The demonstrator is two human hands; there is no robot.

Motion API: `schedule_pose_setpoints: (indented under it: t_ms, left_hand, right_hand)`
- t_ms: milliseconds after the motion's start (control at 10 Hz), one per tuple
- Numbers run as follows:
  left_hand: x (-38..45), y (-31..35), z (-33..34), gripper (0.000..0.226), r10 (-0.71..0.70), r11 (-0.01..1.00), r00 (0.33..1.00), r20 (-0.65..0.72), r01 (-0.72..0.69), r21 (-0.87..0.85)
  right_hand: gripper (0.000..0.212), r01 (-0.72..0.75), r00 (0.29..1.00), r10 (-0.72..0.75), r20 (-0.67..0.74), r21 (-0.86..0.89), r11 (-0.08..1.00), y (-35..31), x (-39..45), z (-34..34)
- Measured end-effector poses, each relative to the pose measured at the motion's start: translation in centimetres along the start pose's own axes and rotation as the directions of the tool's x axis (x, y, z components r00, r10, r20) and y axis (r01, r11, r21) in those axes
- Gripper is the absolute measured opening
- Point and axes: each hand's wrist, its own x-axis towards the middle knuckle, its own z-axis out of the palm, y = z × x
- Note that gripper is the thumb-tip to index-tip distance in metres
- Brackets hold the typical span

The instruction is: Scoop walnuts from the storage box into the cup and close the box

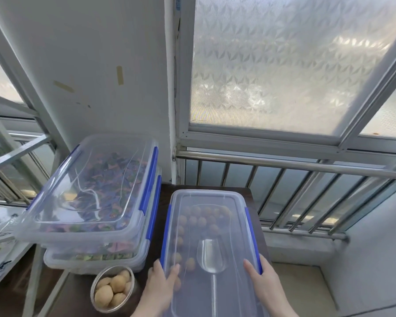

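A clear storage box (209, 197) with blue side clips stands on the dark table, its transparent lid lying on top. Through the lid I see walnuts (198, 219) in the far half and a clear plastic scoop (211, 255) in the near half. My left hand (160, 284) grips the lid's left edge by the blue clip, fingers on top. My right hand (264, 282) holds the right edge the same way. A metal cup (113, 288) with several walnuts in it stands left of the box, close to my left hand.
Two stacked clear boxes (96, 195) with blue clips and colourful contents sit left of the walnut box, near the cup. A metal railing (284, 172) and frosted window lie behind the table. A metal rack (11, 156) stands at far left.
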Motion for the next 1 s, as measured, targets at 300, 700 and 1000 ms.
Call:
schedule_pose_setpoints:
  t_ms: [300,700,1000]
  left_hand:
    - [-1.4,1.4,0.7,0.065,0.039,0.985,0.993,-0.115,-0.019,0.173]
    - [-6.3,5.6,-4.8,0.056,0.391,0.87,0.92,-0.001,-0.37,0.327]
    - [-15.6,12.5,-17.0,0.059,0.755,0.549,0.655,-0.042,-0.595,0.588]
  right_hand:
    - [0.035,0.01,1.0,-0.021,-0.012,-0.583,0.812,-1.6,0.3,0.2]
    - [0.045,0.241,0.97,-0.202,0.135,-0.635,0.734,-6.8,-4.6,-2.1]
    - [0.058,0.547,0.755,-0.655,0.037,-0.587,0.597,-18.7,-13.7,-7.2]
